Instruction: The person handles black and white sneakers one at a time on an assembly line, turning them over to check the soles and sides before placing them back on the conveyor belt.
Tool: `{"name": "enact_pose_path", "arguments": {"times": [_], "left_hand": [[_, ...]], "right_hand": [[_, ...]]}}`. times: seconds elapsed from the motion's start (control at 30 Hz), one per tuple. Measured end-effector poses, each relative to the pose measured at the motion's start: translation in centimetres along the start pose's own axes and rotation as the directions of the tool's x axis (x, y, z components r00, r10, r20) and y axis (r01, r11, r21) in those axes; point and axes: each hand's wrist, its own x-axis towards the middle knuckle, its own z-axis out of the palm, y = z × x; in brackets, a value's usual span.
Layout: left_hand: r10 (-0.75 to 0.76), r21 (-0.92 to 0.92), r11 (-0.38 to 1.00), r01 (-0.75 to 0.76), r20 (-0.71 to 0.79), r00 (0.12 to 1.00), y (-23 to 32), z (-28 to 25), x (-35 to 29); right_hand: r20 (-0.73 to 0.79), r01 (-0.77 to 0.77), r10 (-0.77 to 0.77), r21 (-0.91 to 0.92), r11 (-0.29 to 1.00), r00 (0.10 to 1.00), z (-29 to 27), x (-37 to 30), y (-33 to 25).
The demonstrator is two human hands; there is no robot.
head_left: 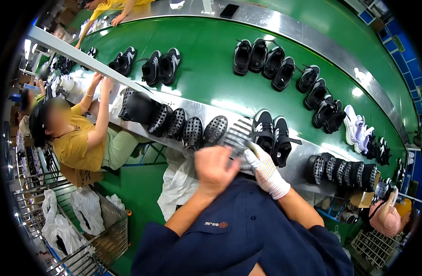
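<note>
Navy shirt nearest, I see bare left hand and gloved right hand by a blurred striped piece; I cannot tell either grip's state

Green surface open beyond, black shoes blocking ahead

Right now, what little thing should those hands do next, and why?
Probably steady the striped piece with the gloved right hand. The piece shows just past both hands, beside the black shoes, and it looks smeared, as does the bare left hand. The blur hides how firmly it's held, so steadying seems sensible.
</note>
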Motion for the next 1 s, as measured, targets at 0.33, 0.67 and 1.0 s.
{"name": "enact_pose_path", "arguments": {"times": [0.33,0.67,1.0], "left_hand": [[-0.206,-0.718,0.243,0.652,0.618,0.758,1.9,10.0,3.3],[-0.408,-0.491,0.537,0.686,0.560,0.721,4.6,15.4,-1.6],[0.361,-0.237,0.928,-0.286,0.395,0.845,1.3,18.1,2.1]], "right_hand": [[-0.089,0.017,-0.090,-0.608,0.794,0.992,-4.8,-4.8,-2.4],[-0.199,-0.139,-0.118,-0.911,0.389,0.973,-8.8,-7.4,1.4],[-0.238,-0.245,0.102,-0.967,0.065,0.966,-9.1,-4.8,-4.4]]}}
